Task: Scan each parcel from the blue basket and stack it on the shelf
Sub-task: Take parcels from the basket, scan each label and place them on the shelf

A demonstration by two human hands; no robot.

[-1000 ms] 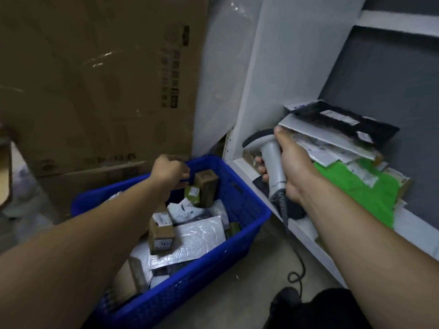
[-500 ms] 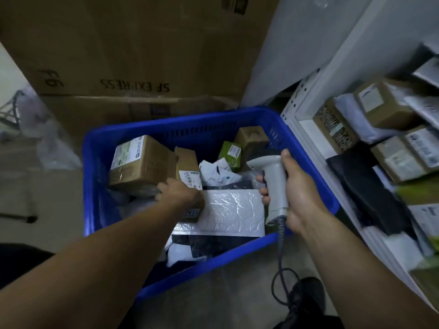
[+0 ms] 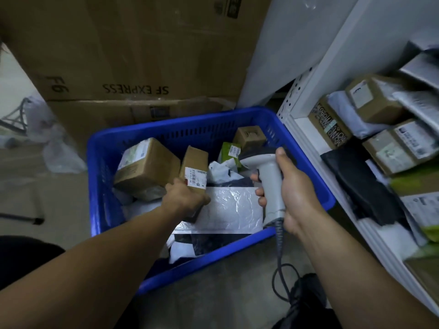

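Basket: blue basket (image 3: pixel 166 132) sits on the floor, touching the shelf's (image 3: pixel 300 124) left edge.
Left hand: left hand (image 3: pixel 185 198) has its fingers curled round a small cardboard parcel (image 3: pixel 193 172) (label up, tilted) mid-basket, between a larger box (image 3: pixel 147 167) and a white mailer (image 3: pixel 234 210).
Right hand: right hand (image 3: pixel 294 193) is wrapped round the scanner (image 3: pixel 268 176) over the basket's right rim.
Shelf: stacked parcels (image 3: pixel 375 98).

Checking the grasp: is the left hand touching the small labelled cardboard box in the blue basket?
Touching. The head view shows the left hand gripping the lower end of the small labelled cardboard box.
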